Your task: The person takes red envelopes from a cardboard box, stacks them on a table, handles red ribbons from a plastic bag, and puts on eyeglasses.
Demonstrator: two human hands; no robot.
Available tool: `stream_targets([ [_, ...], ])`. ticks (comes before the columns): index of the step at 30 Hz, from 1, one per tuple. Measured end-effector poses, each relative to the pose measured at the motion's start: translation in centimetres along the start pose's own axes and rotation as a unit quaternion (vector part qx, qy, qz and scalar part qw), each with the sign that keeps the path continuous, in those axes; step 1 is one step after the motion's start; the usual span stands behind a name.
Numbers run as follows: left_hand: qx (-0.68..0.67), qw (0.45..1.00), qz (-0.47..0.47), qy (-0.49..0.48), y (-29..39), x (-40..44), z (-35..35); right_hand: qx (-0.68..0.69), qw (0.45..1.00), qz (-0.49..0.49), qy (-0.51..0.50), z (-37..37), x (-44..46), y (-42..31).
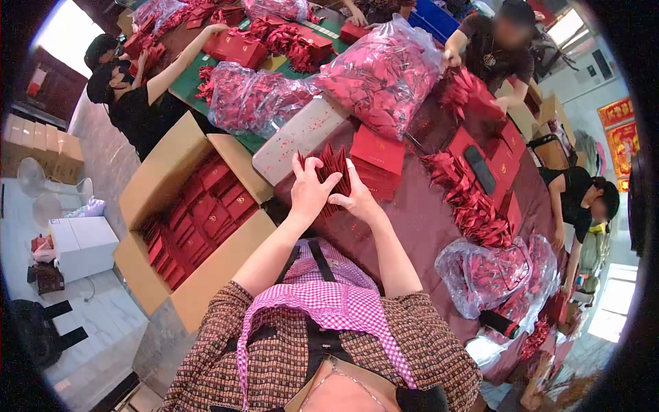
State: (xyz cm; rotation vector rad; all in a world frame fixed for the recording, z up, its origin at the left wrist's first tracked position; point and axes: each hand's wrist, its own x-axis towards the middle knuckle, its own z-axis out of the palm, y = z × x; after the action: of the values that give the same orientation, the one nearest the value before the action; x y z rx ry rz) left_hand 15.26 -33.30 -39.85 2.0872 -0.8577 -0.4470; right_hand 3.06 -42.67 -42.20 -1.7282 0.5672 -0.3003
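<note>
Both hands meet over a bundle of folded red packets [334, 165] above the near edge of the table. My left hand [311, 187] grips the bundle from the left, its fingers bent over the top. On the right side, my right hand [355, 196] is wrapped round the same bundle, thumb toward the left hand. Just right of the bundle lies a stack of flat red packets [377, 154]. An open cardboard box [240, 255] at the left holds rows of red packets [206, 213] with gold marks. Behind the hands is a pale tray [292, 141].
Plastic bags of red pieces [381, 75] lie on the dark red table [405, 233]. Right of the hands are ribboned red packets [467, 199] and a black phone [479, 169]. Other people work around the table, one at the back right [498, 51].
</note>
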Motion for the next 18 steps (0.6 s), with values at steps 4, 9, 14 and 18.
stream_targets([
  [4, -0.002, 1.0, 0.013, 0.012, -0.07, -0.08, 0.01, -0.009, 1.0, -0.005, 0.0, -0.02, 0.02, -0.03],
  [9, 0.004, 1.0, 0.005, 0.006, -0.14, -0.07, -0.05, 0.002, 1.0, -0.006, -0.007, -0.1, 0.03, -0.22],
  [14, 0.007, 1.0, 0.0, 0.004, -0.27, -0.18, -0.14, 0.001, 1.0, 0.011, -0.007, -0.32, -0.11, -0.28],
  [18, 0.007, 1.0, 0.012, 0.014, -0.65, -0.26, 0.05, -0.015, 1.0, 0.017, 0.007, -0.48, -0.23, -0.43],
])
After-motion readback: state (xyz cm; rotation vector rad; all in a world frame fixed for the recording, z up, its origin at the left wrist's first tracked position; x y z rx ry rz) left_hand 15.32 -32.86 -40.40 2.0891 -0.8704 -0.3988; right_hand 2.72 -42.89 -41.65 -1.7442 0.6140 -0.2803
